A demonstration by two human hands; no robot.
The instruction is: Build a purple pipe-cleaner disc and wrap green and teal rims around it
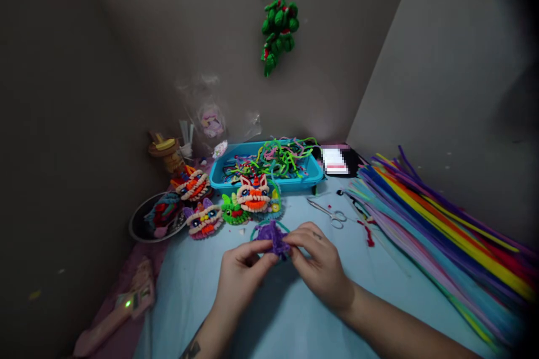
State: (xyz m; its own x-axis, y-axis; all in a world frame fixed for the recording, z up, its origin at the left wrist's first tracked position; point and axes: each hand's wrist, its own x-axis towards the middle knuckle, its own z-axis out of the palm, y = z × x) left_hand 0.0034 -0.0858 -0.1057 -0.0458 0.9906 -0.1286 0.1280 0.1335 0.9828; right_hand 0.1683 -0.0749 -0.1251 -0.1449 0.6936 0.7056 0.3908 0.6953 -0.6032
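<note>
Both my hands meet over the light blue table (286, 314) on a small purple pipe-cleaner figure (273, 237). My left hand (242, 277) pinches its left side with thumb and fingers closed. My right hand (320, 266) grips its right side, fingers curled round it. A teal pipe-cleaner loop shows just behind the purple piece. Part of the figure is hidden by my fingers.
Finished pipe-cleaner lion heads (252, 193) stand behind my hands. A blue tray (236, 165) of loose pipe cleaners sits farther back. Small scissors (330, 212) lie to the right, next to a long fan of coloured pipe cleaners (442, 230). A dark bowl (141, 221) is left; a green figure (278, 22) hangs on the wall.
</note>
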